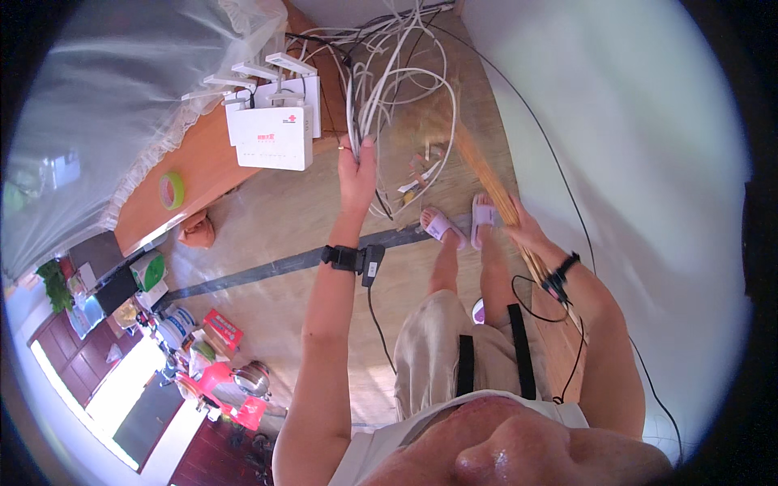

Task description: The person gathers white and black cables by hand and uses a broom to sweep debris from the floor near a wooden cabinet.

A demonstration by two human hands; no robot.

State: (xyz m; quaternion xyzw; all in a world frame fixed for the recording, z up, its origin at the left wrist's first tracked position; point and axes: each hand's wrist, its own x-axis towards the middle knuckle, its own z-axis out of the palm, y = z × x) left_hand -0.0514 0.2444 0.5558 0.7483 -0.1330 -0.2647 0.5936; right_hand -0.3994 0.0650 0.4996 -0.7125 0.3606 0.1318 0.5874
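My left hand is closed around a bundle of white and dark cables, lifting loops of it above the floor. White routers with antennas stand just left of that hand on a wooden surface. My right hand grips the yellowish handle of a broom, which slants up and left towards the corner; its far end is blurred. Scraps of litter lie on the floor between the cable loops and the broom.
A roll of green tape sits on the wooden surface, with an orange-brown bag beside it on the floor. A white wall rises at the right, with a black cable along it. Boxes, a metal pot and red stools are at lower left.
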